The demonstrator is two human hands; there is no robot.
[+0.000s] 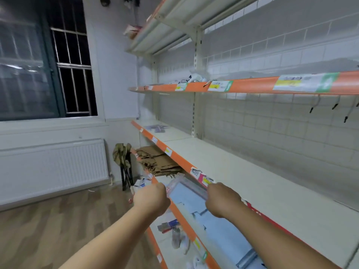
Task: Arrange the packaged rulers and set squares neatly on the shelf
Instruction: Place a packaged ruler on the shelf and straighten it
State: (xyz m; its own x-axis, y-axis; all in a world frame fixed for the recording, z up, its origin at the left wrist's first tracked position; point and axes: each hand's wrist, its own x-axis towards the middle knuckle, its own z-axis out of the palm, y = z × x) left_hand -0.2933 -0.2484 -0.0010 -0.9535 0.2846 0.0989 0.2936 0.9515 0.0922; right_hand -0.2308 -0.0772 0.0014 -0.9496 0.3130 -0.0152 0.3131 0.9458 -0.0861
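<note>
Left hand [153, 198] curls its fingers round the left edge of a clear pack [185, 188]; right hand [223, 199] clasps the right edge likewise. Pack is held between both hands, just in front of the orange lip of the middle shelf [262, 177], not resting on its board; contents are too blurred to tell. Lower shelf [180, 216] beneath carries pale blue packs [223, 235]. Pens [168, 226] lie on the level below that. Brown paper bags [159, 162] lie under the middle shelf, farther off. Radiator [54, 164] and barred window [71, 74] occupy the far wall at left.
</note>
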